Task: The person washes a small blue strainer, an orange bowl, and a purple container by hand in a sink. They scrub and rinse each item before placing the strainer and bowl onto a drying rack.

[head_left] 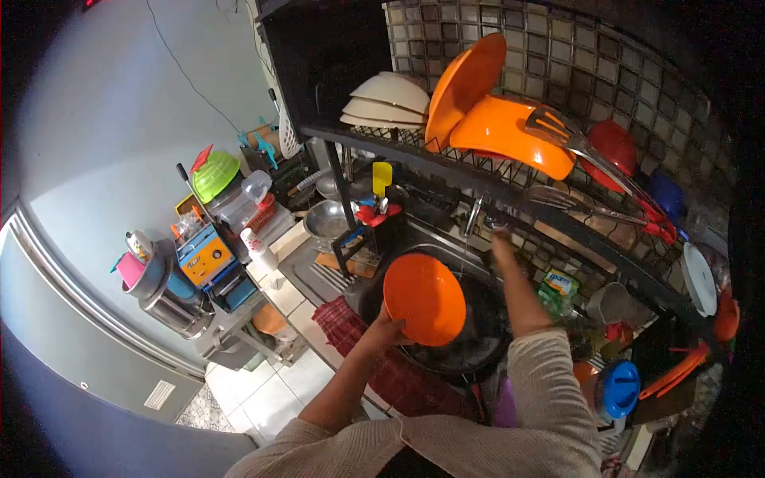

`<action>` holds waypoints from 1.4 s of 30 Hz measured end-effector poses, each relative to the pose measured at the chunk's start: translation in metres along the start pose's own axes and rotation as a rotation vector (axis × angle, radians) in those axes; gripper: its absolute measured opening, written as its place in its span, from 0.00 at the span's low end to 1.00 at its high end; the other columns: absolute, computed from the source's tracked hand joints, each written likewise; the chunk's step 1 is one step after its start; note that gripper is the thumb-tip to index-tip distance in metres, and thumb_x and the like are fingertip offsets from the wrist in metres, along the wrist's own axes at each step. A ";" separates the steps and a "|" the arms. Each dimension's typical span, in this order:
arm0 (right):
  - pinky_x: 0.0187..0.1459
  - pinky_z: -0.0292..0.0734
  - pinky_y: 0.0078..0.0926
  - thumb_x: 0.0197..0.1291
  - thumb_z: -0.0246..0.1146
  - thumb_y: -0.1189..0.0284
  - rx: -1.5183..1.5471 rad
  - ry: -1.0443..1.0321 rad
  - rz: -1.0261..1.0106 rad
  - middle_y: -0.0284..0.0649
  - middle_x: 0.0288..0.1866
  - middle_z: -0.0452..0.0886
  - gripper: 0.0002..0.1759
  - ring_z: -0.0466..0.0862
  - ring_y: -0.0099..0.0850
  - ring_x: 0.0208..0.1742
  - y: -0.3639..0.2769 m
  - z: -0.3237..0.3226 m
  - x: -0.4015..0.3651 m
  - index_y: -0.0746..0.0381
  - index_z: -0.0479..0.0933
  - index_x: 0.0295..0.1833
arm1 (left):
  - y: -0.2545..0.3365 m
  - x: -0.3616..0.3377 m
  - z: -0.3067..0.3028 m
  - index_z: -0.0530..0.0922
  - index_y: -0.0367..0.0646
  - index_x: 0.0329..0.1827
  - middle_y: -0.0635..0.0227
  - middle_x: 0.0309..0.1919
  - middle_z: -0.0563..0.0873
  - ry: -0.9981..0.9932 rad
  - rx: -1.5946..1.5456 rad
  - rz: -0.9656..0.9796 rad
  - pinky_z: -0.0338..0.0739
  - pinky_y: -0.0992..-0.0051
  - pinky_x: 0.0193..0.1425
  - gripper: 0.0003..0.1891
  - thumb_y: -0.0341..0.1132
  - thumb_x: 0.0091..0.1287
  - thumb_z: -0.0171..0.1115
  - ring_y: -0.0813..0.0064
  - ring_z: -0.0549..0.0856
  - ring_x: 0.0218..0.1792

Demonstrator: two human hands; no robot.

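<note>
An orange bowl (pixel 425 299) is tilted over the sink, its inside facing up toward me. My left hand (pixel 389 328) grips it by its lower left rim. Beneath it sits a wide black basin (pixel 482 338), dark inside and partly hidden by the bowl. My right hand (pixel 500 241) reaches to the back wall, closed at the tap handle (pixel 495 220); its fingers are small and partly hidden there. Just left of that hand is the metal tap spout (pixel 473 215), above the basin. A thin stream of water seems to fall from it.
Above the sink, a black rack (pixel 422 163) holds white bowls (pixel 386 99), orange dishes (pixel 510 131) and metal utensils. A green-labelled packet (pixel 559 285) and a blue-lidded jug (pixel 620 390) stand at right. A red checked cloth (pixel 343 327) hangs over the front edge.
</note>
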State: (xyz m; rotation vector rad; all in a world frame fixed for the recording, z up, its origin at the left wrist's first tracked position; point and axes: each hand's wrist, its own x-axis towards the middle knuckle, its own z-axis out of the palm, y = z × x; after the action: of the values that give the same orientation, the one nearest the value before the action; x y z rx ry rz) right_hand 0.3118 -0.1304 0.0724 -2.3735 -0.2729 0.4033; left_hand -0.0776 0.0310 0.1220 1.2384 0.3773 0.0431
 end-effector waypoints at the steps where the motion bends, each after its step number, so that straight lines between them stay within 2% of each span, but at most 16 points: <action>1: 0.50 0.70 0.35 0.65 0.51 0.55 0.008 -0.026 -0.058 0.43 0.46 0.78 0.22 0.77 0.36 0.48 0.015 0.026 0.004 0.63 0.75 0.50 | 0.002 -0.002 0.000 0.41 0.59 0.75 0.62 0.65 0.66 -0.006 -0.015 -0.005 0.82 0.70 0.45 0.36 0.28 0.69 0.47 0.66 0.81 0.50; 4: 0.34 0.72 0.30 0.64 0.54 0.56 0.432 -0.121 -0.312 0.33 0.24 0.78 0.20 0.77 0.28 0.27 -0.001 0.089 -0.069 0.62 0.78 0.37 | 0.007 -0.008 -0.004 0.42 0.61 0.75 0.62 0.67 0.65 0.016 -0.086 0.121 0.82 0.69 0.44 0.36 0.26 0.67 0.46 0.65 0.81 0.50; 7: 0.27 0.71 0.28 0.66 0.55 0.57 0.456 0.092 -0.536 0.37 0.19 0.75 0.21 0.74 0.26 0.21 -0.059 0.070 -0.123 0.66 0.75 0.32 | 0.012 -0.010 -0.010 0.45 0.61 0.75 0.59 0.66 0.67 0.080 0.028 0.213 0.82 0.69 0.43 0.36 0.27 0.66 0.47 0.60 0.81 0.52; 9: 0.19 0.62 0.22 0.67 0.53 0.54 0.976 -0.028 -0.186 0.35 0.18 0.73 0.24 0.70 0.25 0.15 -0.079 0.057 -0.118 0.63 0.73 0.29 | 0.002 0.001 -0.023 0.47 0.62 0.74 0.58 0.66 0.68 0.155 0.356 0.260 0.83 0.70 0.42 0.36 0.27 0.64 0.48 0.59 0.82 0.51; 12: 0.23 0.69 0.26 0.64 0.55 0.50 0.900 -0.042 -0.238 0.38 0.21 0.73 0.26 0.76 0.29 0.23 -0.080 0.045 -0.111 0.66 0.74 0.33 | 0.006 -0.004 -0.017 0.50 0.64 0.73 0.57 0.65 0.68 0.253 0.966 0.448 0.83 0.70 0.42 0.38 0.26 0.61 0.51 0.55 0.83 0.46; 14: 0.12 0.52 0.27 0.61 0.53 0.42 0.522 0.171 -0.237 0.28 0.09 0.59 0.28 0.57 0.23 0.09 -0.084 0.045 -0.119 0.58 0.71 0.29 | 0.012 -0.006 -0.008 0.52 0.66 0.73 0.57 0.65 0.68 0.278 1.244 0.596 0.83 0.69 0.41 0.39 0.25 0.59 0.52 0.54 0.84 0.44; 16: 0.19 0.68 0.31 0.57 0.53 0.37 0.701 0.039 -0.240 0.32 0.16 0.71 0.34 0.71 0.28 0.15 -0.074 0.031 -0.156 0.60 0.76 0.41 | 0.012 -0.005 -0.003 0.55 0.72 0.71 0.65 0.70 0.63 0.188 1.385 0.569 0.82 0.64 0.46 0.42 0.20 0.55 0.53 0.50 0.81 0.49; 18: 0.37 0.80 0.34 0.60 0.51 0.39 1.395 -0.364 0.284 0.38 0.34 0.81 0.36 0.83 0.32 0.34 -0.086 0.010 -0.213 0.63 0.75 0.53 | -0.005 0.018 -0.012 0.57 0.72 0.70 0.67 0.70 0.62 0.171 1.401 0.747 0.82 0.64 0.46 0.41 0.20 0.55 0.52 0.52 0.79 0.53; 19: 0.51 0.79 0.33 0.65 0.52 0.47 1.409 -0.572 0.166 0.39 0.51 0.79 0.31 0.80 0.33 0.52 -0.039 0.021 -0.181 0.64 0.72 0.57 | -0.012 0.030 -0.013 0.60 0.72 0.69 0.68 0.71 0.61 0.166 1.418 0.922 0.83 0.65 0.46 0.41 0.19 0.55 0.52 0.53 0.77 0.57; 22: 0.44 0.82 0.29 0.66 0.55 0.53 1.467 -0.211 0.078 0.37 0.49 0.80 0.23 0.82 0.31 0.47 -0.009 0.023 -0.195 0.61 0.71 0.55 | -0.010 0.049 -0.004 0.63 0.71 0.68 0.70 0.71 0.60 0.040 1.455 0.943 0.82 0.66 0.49 0.39 0.18 0.56 0.50 0.53 0.72 0.62; 30: 0.59 0.72 0.38 0.66 0.55 0.57 1.639 -0.017 -0.163 0.38 0.61 0.74 0.26 0.75 0.36 0.60 0.018 0.035 -0.216 0.61 0.67 0.62 | -0.031 0.160 0.013 0.61 0.55 0.70 0.62 0.69 0.64 -0.153 0.750 0.956 0.78 0.67 0.54 0.33 0.26 0.60 0.53 0.60 0.74 0.62; 32: 0.55 0.75 0.38 0.68 0.50 0.53 1.667 0.028 -0.199 0.39 0.60 0.74 0.28 0.77 0.34 0.58 0.014 0.043 -0.210 0.60 0.64 0.65 | 0.011 0.122 0.012 0.62 0.51 0.70 0.61 0.64 0.70 -0.338 -0.387 0.116 0.78 0.68 0.53 0.29 0.31 0.63 0.51 0.61 0.77 0.57; 33: 0.55 0.75 0.38 0.68 0.50 0.53 1.685 0.043 -0.208 0.39 0.60 0.74 0.28 0.77 0.34 0.58 0.009 0.045 -0.208 0.60 0.64 0.65 | 0.022 0.122 0.011 0.64 0.46 0.67 0.61 0.60 0.74 -0.187 -0.435 -0.110 0.78 0.66 0.53 0.26 0.37 0.65 0.53 0.60 0.79 0.54; 36: 0.59 0.72 0.39 0.68 0.50 0.52 1.626 0.088 -0.227 0.39 0.63 0.72 0.30 0.73 0.34 0.61 0.005 0.056 -0.206 0.61 0.63 0.66 | -0.036 0.214 0.000 0.65 0.38 0.65 0.61 0.58 0.76 -0.584 -0.602 -0.203 0.75 0.65 0.58 0.27 0.45 0.69 0.53 0.60 0.78 0.55; 40: 0.55 0.71 0.31 0.68 0.50 0.50 1.276 0.326 0.009 0.40 0.57 0.76 0.31 0.77 0.33 0.54 0.007 0.067 -0.174 0.66 0.68 0.61 | -0.023 0.206 0.015 0.69 0.36 0.59 0.58 0.48 0.80 0.005 -0.374 0.054 0.76 0.66 0.52 0.27 0.51 0.70 0.52 0.65 0.81 0.48; 42: 0.52 0.72 0.31 0.68 0.50 0.50 1.169 0.431 0.039 0.42 0.56 0.76 0.30 0.78 0.33 0.52 0.013 0.091 -0.145 0.68 0.70 0.59 | -0.041 0.226 0.006 0.72 0.34 0.55 0.60 0.48 0.81 0.014 -0.362 0.154 0.76 0.68 0.49 0.26 0.52 0.69 0.53 0.67 0.82 0.45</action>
State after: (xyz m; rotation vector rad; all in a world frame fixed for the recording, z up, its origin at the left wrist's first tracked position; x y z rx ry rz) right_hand 0.1453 -0.1282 0.0298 -1.2532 0.1873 0.0124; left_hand 0.1294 0.0649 0.0273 0.9066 0.2711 0.2421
